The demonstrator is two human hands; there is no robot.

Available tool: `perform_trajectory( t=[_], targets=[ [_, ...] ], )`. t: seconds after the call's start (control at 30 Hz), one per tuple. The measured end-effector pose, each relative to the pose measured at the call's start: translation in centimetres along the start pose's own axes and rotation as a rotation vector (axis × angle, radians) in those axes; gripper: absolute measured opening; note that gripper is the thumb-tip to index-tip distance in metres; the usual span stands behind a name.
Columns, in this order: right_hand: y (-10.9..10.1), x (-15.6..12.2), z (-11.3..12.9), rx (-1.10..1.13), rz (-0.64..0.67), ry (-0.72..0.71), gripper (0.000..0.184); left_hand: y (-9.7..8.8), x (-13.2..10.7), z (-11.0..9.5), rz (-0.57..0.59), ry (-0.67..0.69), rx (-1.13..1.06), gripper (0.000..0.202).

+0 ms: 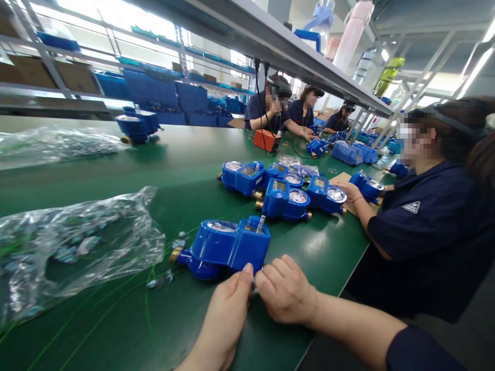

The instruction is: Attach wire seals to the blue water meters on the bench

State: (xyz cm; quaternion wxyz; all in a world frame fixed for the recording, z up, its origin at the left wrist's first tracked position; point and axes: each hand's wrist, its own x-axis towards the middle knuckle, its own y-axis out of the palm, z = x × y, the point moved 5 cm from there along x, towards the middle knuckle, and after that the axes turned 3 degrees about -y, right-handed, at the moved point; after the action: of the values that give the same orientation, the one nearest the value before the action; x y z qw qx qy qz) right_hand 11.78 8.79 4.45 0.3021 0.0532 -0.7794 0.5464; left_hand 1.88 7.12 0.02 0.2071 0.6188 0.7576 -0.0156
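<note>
A blue water meter [232, 245] with a brass threaded end lies on the green table in front of me. My left hand [231, 306] is closed at its near right edge, the thumb pressed down beside the housing. Right against it, my right hand [286, 291] is curled into a pinch at the same corner. Whatever sits between the fingertips is hidden. Left of the meter, a clear plastic bag [104, 242] holds many small grey-blue seal tags with green wires. A few loose tags [152, 283] lie between bag and meter.
Several more meters [286, 198] are grouped behind mine; another meter [137, 123] stands far left near a second bag [58, 144]. At right a co-worker [421, 216] handles a meter. An orange box [266, 140] sits farther back. A shelf beam [290, 44] crosses overhead.
</note>
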Motion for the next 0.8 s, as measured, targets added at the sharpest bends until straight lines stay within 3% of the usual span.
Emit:
perform_trajectory(
  t=[0.1,0.37,0.43,0.57,0.67,0.73,0.8],
  targets=[
    [0.3,0.4,0.0,0.145,0.03,0.206,0.02,-0.1,0.0,0.0,-0.029,0.009,0.001,0.039],
    [1.5,0.2,-0.1,0.769,0.034,1.011,0.027,0.0,0.1,-0.7,-0.034,0.044,0.037,0.038],
    [1.7,0.0,0.0,0.901,0.0,1.078,0.029,0.0,0.1,-0.9,-0.005,0.022,0.009,0.038],
    [1.7,-1.2,-0.1,0.985,-0.07,1.034,0.033,-0.9,-0.1,-0.8,-0.016,-0.134,0.09,0.051],
    [2.3,-3.2,-1.6,1.016,-0.226,1.108,0.037,-2.1,-0.9,-1.0,-0.124,-0.236,0.035,0.059],
    [3.5,-4.1,-3.2,1.146,-0.368,1.2,0.036,-2.4,-1.6,-1.6,-0.202,-0.26,-0.071,0.062],
    [5.0,-3.8,-4.9,1.328,-0.46,1.264,0.046,-2.2,-2.4,-2.4,-0.231,-0.281,-0.14,0.064]
  ],
)
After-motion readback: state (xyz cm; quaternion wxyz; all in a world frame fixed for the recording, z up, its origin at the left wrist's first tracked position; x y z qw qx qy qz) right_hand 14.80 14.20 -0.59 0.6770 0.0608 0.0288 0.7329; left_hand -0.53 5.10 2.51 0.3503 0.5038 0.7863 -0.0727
